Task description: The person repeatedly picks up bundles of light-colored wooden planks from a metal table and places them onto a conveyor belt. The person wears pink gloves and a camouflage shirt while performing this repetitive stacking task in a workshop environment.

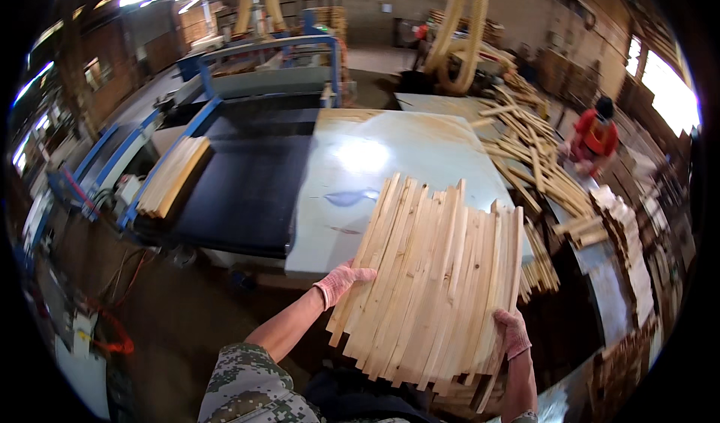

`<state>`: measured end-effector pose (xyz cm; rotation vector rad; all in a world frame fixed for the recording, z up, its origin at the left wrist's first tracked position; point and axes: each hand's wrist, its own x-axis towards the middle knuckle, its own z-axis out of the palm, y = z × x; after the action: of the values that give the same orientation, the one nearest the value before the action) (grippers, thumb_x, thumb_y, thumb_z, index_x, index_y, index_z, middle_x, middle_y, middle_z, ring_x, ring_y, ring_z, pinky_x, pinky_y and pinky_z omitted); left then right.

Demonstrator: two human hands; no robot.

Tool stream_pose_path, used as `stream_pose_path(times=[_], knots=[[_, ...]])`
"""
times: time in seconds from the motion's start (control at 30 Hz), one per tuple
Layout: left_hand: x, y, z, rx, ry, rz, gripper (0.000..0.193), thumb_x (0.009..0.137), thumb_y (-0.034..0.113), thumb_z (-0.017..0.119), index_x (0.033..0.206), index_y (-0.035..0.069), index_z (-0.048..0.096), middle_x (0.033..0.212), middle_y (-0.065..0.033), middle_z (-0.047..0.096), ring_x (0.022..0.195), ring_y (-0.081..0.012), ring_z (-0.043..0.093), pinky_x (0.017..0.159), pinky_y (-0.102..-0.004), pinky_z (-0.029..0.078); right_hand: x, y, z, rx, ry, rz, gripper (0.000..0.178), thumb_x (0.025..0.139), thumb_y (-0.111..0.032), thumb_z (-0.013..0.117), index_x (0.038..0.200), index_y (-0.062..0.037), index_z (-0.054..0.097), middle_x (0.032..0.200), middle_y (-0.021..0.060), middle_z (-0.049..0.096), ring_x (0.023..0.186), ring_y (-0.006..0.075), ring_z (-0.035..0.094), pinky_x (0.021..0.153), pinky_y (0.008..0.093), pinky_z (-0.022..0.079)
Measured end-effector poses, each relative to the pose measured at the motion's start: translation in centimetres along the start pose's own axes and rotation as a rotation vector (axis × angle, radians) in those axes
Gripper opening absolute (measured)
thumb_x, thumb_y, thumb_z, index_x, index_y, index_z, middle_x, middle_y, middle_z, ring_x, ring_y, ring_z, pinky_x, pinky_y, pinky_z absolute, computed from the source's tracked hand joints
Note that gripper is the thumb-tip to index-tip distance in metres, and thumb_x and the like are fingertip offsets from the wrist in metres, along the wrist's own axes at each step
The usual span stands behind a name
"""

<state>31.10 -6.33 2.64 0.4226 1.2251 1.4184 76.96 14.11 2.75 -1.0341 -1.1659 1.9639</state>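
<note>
A wide row of pale wooden strips (427, 280) lies side by side between my hands, their ends uneven. My left hand (343, 282), in a pink knitted glove, presses the left edge of the row, thumb on top and the other fingers hidden beneath. On the right edge, my gloved right hand (513, 331) grips the outermost strips, its fingers partly out of sight. The far part of the row overlaps the smooth pale tabletop (405, 153), while the near ends reach past its front edge toward me. Whether the strips rest on the table or are lifted I cannot tell.
Left of the tabletop runs a black conveyor belt (255, 168) in a blue frame, with a bundle of strips (174, 175) on its left side. Loose wooden sticks (536, 149) heap up at the right. Beyond them, a person in red (594, 139) bends over wood.
</note>
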Motion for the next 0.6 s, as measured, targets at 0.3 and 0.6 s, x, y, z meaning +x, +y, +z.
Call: stream_pose_path(times=[0.3,0.6], knots=[[6.3,6.3,-13.4,0.232,0.335,0.021,0.077,0.095,0.034,0.086,0.154,-0.002,0.052,0.139,-0.0174,0.069,0.124,-0.0286,0.069,0.106,-0.0436,0.056,17.8,-0.7,14.8,-0.117,-0.096,0.201,0.051,0.086,-0.001,0.076,0.132,0.0042,0.056,0.106,0.0146,0.072,0.088,0.0286,0.075,0.082,0.0432,0.066],[9.2,19.6,-20.2,1.195,0.705,-0.385,0.113,0.089,0.081,0.064,0.167,0.005,0.037,0.162,-0.0248,0.051,0.151,-0.0369,0.049,0.123,-0.0451,0.042,29.7,2.4,27.8,-0.065,-0.203,0.157,0.044,0.087,-0.003,0.077,0.127,0.0041,0.059,0.105,0.0119,0.072,0.090,0.0247,0.074,0.084,0.0391,0.064]])
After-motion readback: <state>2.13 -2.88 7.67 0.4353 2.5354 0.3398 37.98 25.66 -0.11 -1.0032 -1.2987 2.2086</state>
